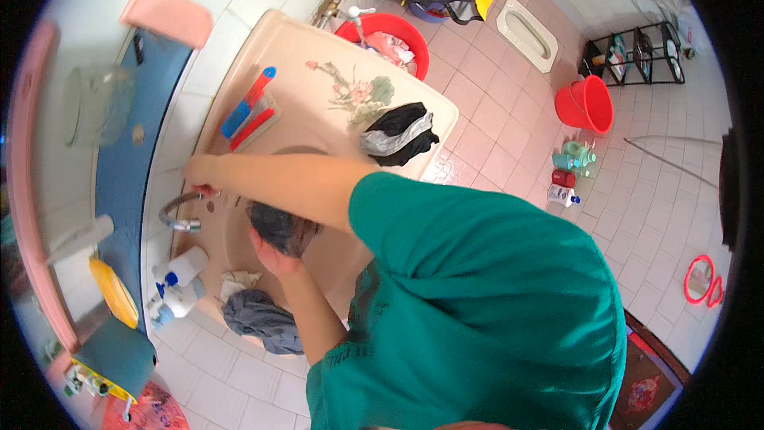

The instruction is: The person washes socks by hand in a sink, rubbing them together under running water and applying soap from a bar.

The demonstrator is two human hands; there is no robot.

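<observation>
My left hand supports a dark wet-looking cloth over the beige washbasin. The cloth lies bunched across the palm and fingers. Across the basin, my right hand reaches to the base of the chrome tap, fingers curled there; it covers the tap's handle. The curved spout points over the bowl's edge. On the rim near my left forearm rest a grey garment and a small white cloth. A black-and-white garment lies on the flat counter beyond my right arm.
Brushes with red and blue parts lie on the counter. White bottles stand beside the basin. A blue shelf holds a glass jar. Around the tiled floor are a red tub of laundry, a red bucket and a squat toilet.
</observation>
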